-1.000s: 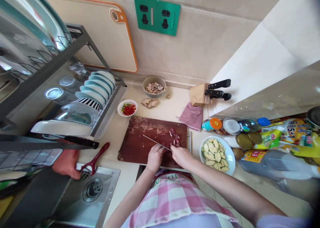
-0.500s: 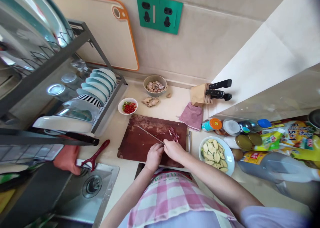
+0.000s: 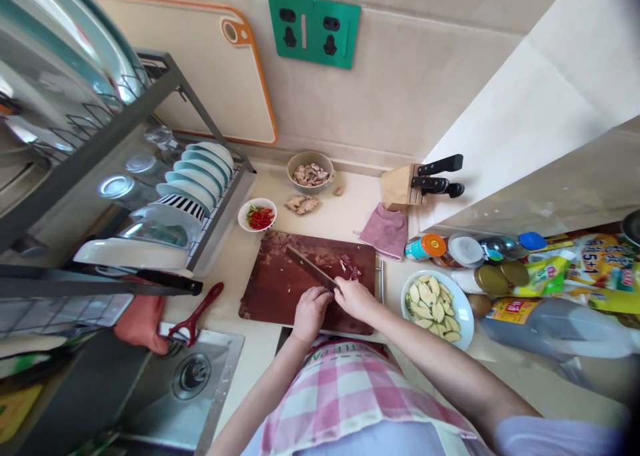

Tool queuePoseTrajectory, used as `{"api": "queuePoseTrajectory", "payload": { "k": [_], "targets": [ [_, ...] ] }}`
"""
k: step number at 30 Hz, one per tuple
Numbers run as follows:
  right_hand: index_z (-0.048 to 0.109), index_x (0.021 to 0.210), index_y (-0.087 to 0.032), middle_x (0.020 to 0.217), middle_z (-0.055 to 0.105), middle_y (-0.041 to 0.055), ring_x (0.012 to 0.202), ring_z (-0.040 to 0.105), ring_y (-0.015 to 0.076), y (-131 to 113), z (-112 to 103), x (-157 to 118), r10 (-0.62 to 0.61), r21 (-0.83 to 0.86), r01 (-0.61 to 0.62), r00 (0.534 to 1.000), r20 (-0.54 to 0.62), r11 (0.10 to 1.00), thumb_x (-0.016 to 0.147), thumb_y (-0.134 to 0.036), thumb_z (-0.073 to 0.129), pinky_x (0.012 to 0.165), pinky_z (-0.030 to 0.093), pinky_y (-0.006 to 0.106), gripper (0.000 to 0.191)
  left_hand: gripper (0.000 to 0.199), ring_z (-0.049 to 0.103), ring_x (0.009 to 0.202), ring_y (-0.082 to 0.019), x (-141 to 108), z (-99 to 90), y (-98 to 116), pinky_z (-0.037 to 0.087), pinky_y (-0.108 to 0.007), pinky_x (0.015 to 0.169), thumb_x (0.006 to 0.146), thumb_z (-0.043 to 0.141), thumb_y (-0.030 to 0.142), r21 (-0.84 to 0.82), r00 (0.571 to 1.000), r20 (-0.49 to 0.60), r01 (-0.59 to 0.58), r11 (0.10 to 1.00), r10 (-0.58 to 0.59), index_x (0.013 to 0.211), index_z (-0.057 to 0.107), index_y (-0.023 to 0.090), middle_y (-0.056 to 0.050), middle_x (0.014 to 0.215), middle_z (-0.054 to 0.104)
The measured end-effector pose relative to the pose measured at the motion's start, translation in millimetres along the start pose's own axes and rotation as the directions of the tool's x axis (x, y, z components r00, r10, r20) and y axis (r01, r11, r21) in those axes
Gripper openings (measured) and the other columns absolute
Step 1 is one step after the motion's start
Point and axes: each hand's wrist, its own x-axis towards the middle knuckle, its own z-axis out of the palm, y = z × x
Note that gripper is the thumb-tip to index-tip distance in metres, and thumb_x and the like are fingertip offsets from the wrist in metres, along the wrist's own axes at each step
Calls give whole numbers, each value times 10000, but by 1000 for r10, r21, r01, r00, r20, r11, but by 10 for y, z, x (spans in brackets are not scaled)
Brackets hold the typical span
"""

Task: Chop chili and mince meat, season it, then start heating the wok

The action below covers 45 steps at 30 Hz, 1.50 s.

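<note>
A brown cutting board (image 3: 270,289) lies on the counter in front of me. My right hand (image 3: 354,299) is closed round the handle of a knife (image 3: 310,265), whose blade points to the far left over the board. Beside it, at the board's near edge, my left hand (image 3: 313,311) has its fingers curled down close to the blade; whatever they hold is hidden. Small purplish-red chopped pieces (image 3: 349,267) lie on the right part of the board, beyond my right hand.
A bowl of red and green pieces (image 3: 257,215), a bowl of sliced food (image 3: 310,173) and ginger (image 3: 302,205) sit behind the board. Right: knife block (image 3: 397,187), purple cloth (image 3: 385,231), plate of pale slices (image 3: 465,309), bottles. Left: dish rack, red peeler (image 3: 197,314), sink (image 3: 150,389).
The knife blade has tilted, so more of its flat side shows. Both hands stay close together at the board's near edge. The whole view has shifted slightly.
</note>
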Motion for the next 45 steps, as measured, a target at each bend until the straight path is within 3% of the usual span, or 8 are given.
{"api": "queuePoseTrajectory", "payload": {
  "k": [4,7,15,24,31,34,39,45],
  "targets": [
    [529,990,-177,871,673,65,782,632,152,207,-34,-108,43,144,-31,996,-80,989,909,-212,361,631,362,212,190,213,545,1008,-223,-31,-10,-28,466,-376,849,845,536,229,54,998,-3,-65,996,66,1032,637,214,-79,1055,624],
    [518,1025,-191,852,675,59,739,628,151,264,-41,-283,76,104,-66,992,-97,992,911,-227,363,600,336,218,196,202,551,982,-214,29,16,-46,464,-368,824,846,531,198,78,983,78,-173,982,167,1011,644,230,-64,1002,643],
    [507,936,-198,791,658,44,708,621,152,189,40,-674,166,-1,-166,986,-14,986,900,-202,374,561,279,237,138,184,572,881,-197,250,71,-53,498,-344,807,872,475,197,69,980,92,-181,981,174,936,648,187,-65,946,648],
    [506,1000,-188,893,665,84,817,640,192,-41,16,-23,151,14,-151,986,-65,989,914,-221,354,629,355,250,178,182,577,828,-170,278,3,-201,510,-301,759,856,492,169,4,984,96,-154,988,152,942,650,196,-52,883,642],
    [523,997,-191,842,675,76,767,646,190,120,71,-455,200,29,-200,980,-6,979,906,-217,353,598,341,247,195,123,556,824,-197,369,-70,-241,497,-330,770,827,552,222,94,996,72,-55,994,49,868,657,173,-69,875,622],
    [527,1021,-189,843,675,72,763,644,183,115,123,-441,232,61,-230,973,-25,971,915,-235,347,592,334,242,214,136,549,835,-182,395,-106,-261,489,-309,771,841,529,214,30,996,71,-48,998,46,890,651,182,-62,879,609],
    [508,1087,-185,860,673,73,765,634,171,120,74,-400,223,87,-215,970,-99,973,910,-221,361,598,318,239,233,164,559,824,-174,408,-107,-339,496,-293,757,793,554,94,-19,971,163,-175,984,176,890,652,182,-52,897,647],
    [508,953,-195,762,657,42,665,615,153,140,96,-520,169,23,-169,985,-20,985,900,-200,363,548,270,240,155,131,595,840,-172,450,-41,-383,505,-292,769,802,559,116,-117,981,151,-107,987,124,818,670,183,-53,888,678]
  ]
}}
